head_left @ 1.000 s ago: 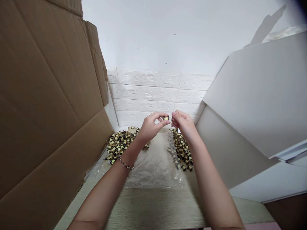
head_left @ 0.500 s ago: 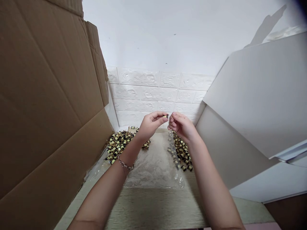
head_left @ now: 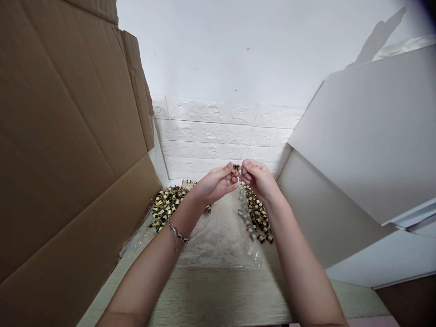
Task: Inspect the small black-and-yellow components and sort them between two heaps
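Between its thumb and fingers, my left hand holds a small black and yellow coil component with thin wires. Close beside it on the right, my right hand is closed in a pinch at the component's wires; what lies between the fingertips is too small to make out. Below the left hand is a pile of similar yellow and black components with copper-coloured wires. A second pile lies below the right hand, partly under the edge of a clear plastic bag.
A tall cardboard sheet stands at the left. White panels rise at the right. Behind the hands is a white brick-patterned wall. The pale wooden tabletop shows in front of the bag.
My left hand has turned, with its thumb now on top and its fingers lower, and the component has tilted so that its wires show. My right hand has barely moved.
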Available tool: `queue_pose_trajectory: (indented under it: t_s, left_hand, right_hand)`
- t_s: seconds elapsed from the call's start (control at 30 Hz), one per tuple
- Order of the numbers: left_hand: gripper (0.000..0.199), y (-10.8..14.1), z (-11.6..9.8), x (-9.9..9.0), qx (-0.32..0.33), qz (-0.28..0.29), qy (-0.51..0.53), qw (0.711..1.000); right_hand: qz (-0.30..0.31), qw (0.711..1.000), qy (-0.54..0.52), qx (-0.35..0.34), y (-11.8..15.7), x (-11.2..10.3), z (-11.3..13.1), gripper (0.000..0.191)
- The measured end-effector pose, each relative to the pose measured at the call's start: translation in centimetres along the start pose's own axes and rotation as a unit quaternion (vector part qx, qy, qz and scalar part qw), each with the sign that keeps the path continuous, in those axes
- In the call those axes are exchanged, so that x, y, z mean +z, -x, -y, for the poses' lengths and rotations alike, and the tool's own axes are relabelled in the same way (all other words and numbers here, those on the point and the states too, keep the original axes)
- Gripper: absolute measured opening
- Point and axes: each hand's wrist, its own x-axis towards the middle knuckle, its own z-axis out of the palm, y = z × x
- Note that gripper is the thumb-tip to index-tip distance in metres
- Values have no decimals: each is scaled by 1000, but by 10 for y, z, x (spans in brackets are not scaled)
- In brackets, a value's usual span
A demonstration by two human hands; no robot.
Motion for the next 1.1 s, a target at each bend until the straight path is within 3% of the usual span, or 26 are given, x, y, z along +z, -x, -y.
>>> queue_pose_trajectory:
  t_s: [0.33,0.77,0.93,1.1]
  left_hand:
    - [27,2,-1,4,-66,5,51,997]
    - [29,1,0,2,-79,30,81,993]
    - [22,1,1,-3,-59,44,-2,997]
    - [31,3,-8,-13,-2,82,-213,974]
  right_hand:
    - [-7,999,31,-15,-1,-2,-1,28]
    - [-5,997,45,-58,-1,-1,-1,28]
    - [13,995,86,-53,0,-3,-2,32]
    - [85,981,171,-27,2,-6,-1,34]
